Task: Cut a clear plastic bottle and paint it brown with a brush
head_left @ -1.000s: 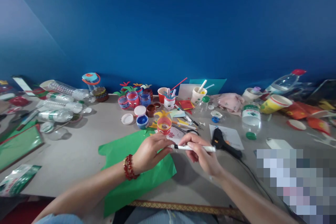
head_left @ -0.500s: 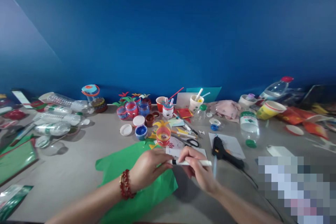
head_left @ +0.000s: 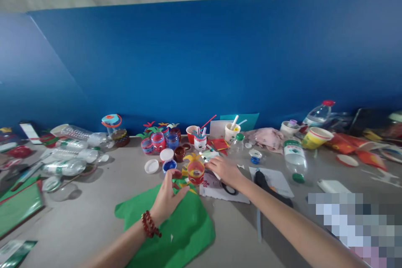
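My right hand (head_left: 225, 170) reaches forward over the table with its fingers closed on a white marker (head_left: 205, 160), whose tip pokes out to the left. It is just right of a small orange cup with yellow paper leaves (head_left: 195, 170) and above a white card (head_left: 220, 192) with black scissors (head_left: 228, 188) on it. My left hand (head_left: 168, 196), with a red bead bracelet (head_left: 150, 224) on the wrist, rests on the top edge of a green paper sheet (head_left: 179, 230). Its fingers point up and its thumb is apart.
Paint pots and decorated jars (head_left: 160, 140) stand behind the orange cup. Empty plastic bottles (head_left: 67, 159) lie at the left, a black glue gun (head_left: 266, 182) and an upturned bottle (head_left: 293, 157) at the right. Paper cups and red scraps (head_left: 345, 144) fill the far right. A blue wall backs the table.
The hands have come apart. My right hand moved forward with the marker to beside the orange cup, and my left hand dropped onto the green sheet. The camera tilted up.
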Available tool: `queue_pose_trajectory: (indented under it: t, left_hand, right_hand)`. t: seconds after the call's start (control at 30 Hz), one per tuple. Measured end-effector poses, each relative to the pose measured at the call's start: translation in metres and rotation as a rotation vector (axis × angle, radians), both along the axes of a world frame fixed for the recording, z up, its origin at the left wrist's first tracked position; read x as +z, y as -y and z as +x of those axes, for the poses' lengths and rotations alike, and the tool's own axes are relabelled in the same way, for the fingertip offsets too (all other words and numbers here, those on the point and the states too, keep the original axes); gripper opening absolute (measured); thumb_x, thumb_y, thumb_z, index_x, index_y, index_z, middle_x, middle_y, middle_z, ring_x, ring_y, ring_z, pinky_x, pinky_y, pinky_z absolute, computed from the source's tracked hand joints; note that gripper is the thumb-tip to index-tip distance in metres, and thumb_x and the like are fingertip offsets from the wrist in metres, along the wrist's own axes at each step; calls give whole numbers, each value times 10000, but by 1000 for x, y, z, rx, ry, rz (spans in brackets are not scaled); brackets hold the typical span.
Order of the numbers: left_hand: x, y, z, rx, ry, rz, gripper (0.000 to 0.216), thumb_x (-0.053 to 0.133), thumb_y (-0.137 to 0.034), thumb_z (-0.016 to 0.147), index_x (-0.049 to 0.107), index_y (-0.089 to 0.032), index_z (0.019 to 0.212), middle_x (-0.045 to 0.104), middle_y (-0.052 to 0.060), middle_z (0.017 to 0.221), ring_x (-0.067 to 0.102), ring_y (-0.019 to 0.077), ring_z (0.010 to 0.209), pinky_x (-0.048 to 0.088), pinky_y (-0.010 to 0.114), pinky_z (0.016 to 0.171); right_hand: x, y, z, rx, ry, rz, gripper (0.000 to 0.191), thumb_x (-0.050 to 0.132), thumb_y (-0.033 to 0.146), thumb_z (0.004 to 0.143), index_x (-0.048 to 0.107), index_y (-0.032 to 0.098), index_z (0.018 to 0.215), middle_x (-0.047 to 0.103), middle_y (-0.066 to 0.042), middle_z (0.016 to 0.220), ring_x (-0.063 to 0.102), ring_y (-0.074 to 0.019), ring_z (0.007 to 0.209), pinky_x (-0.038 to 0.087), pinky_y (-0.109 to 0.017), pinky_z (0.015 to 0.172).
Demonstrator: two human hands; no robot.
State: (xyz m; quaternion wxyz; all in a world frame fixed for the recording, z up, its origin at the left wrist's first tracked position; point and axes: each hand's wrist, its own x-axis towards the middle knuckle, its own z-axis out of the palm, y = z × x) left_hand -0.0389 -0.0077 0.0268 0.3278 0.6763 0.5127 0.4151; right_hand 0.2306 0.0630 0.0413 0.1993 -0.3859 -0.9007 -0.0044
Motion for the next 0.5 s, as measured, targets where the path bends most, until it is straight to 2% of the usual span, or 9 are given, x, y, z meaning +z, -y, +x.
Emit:
queue_pose_trajectory:
  t: [0.07, 0.13, 0.27, 0.33, 0.4, 0.5]
  left_hand:
    - [-4, 1, -1, -12, 11, 3, 447, 666, -352, 842, 463, -230, 1222, 624, 83, 1166, 644, 171, 845, 561, 328, 742]
    - [-8, 1, -2, -21, 14, -8, 467, 664, -351, 849, 457, -231, 1250, 622, 96, 1203, 650, 175, 844, 556, 317, 708]
    - [-13, -1, -2, -37, 9, -36, 542, 659, -413, 860, 433, -231, 1318, 603, 130, 1286, 657, 186, 810, 534, 296, 601]
    - [-15, -4, -1, -43, 13, -18, 574, 661, -405, 857, 416, -231, 1346, 588, 140, 1323, 668, 206, 869, 562, 327, 666]
    - [-16, -7, 1, -64, 19, 27, 618, 663, -366, 853, 380, -227, 1384, 567, 154, 1362, 668, 238, 994, 577, 381, 798]
    - [-18, -13, 7, -118, -6, 75, 728, 673, -325, 840, 298, -220, 1456, 537, 178, 1406, 606, 294, 1198, 552, 445, 936]
  right_hand:
    - [-2, -6, -6, 21, 4, -19, 195, 568, 96, 870, 726, 196, 924, 720, -70, 865, 634, -228, 826, 499, -318, 725]
    - [-1, -9, -8, 32, -12, -39, 177, 571, 114, 880, 726, 198, 891, 721, -67, 868, 640, -226, 840, 504, -324, 755]
    - [3, -5, -4, 18, -92, -85, 286, 523, 82, 871, 720, 209, 1037, 734, -87, 1006, 650, -247, 981, 507, -392, 891]
    - [5, 2, -2, -2, -149, -119, 409, 517, 53, 822, 675, 197, 1171, 716, -116, 1123, 637, -268, 1080, 497, -437, 958]
    - [5, 11, -2, -21, -210, -163, 558, 536, 56, 781, 578, 185, 1322, 674, -138, 1241, 621, -272, 1157, 493, -443, 999]
    - [1, 22, -7, -35, -279, -235, 743, 625, 145, 779, 400, 207, 1484, 620, -144, 1347, 607, -277, 1221, 501, -432, 1021]
